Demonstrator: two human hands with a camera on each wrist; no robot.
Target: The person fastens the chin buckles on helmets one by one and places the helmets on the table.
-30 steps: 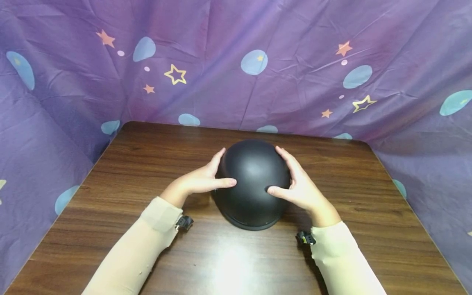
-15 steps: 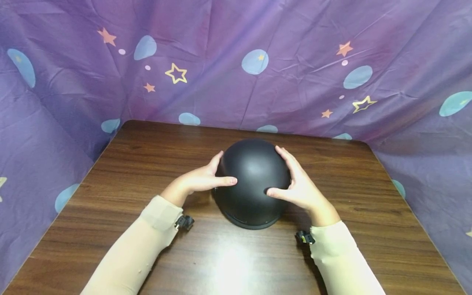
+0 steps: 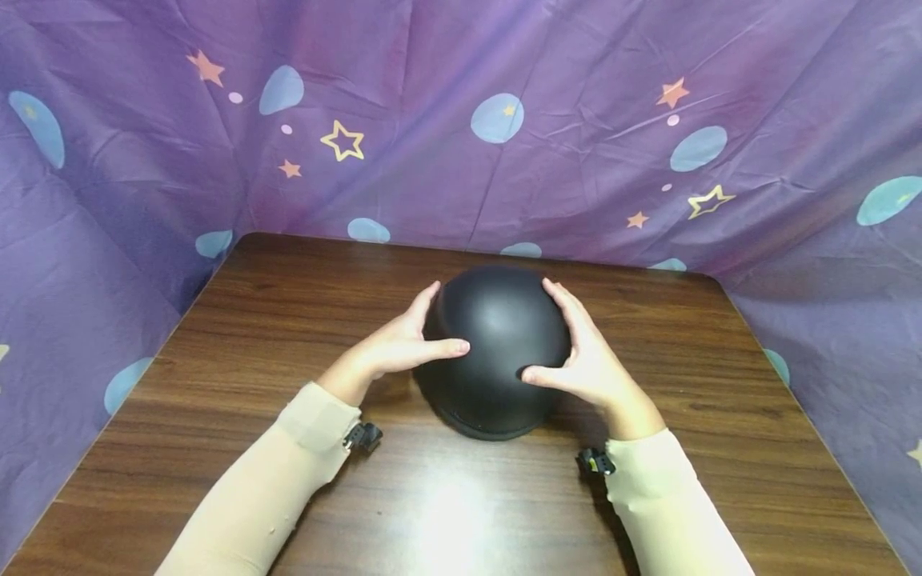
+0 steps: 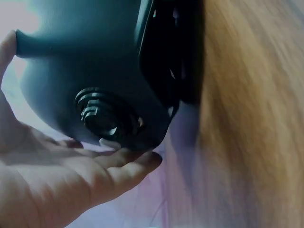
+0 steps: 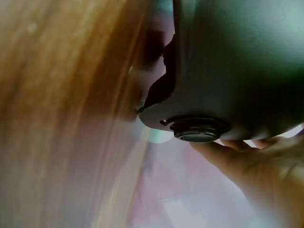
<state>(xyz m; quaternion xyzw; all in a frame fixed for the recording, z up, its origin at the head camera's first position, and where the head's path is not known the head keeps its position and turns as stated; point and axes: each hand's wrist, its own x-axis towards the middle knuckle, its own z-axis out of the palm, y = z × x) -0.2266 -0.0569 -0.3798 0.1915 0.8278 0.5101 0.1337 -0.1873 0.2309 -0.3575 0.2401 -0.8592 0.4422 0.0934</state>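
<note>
Black helmet (image 3: 497, 344) sits dome-up mid wooden table (image 3: 288, 320) — left hand (image 3: 396, 348) and right hand (image 3: 587, 360) both cup its sides, fingers curved round the shell — purple star cloth (image 3: 461, 120) behind

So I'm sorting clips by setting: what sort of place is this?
Likely a staged recording booth: a bare wooden table, a purple star-printed cloth hung round three sides, and one black helmet held between both hands.
</note>
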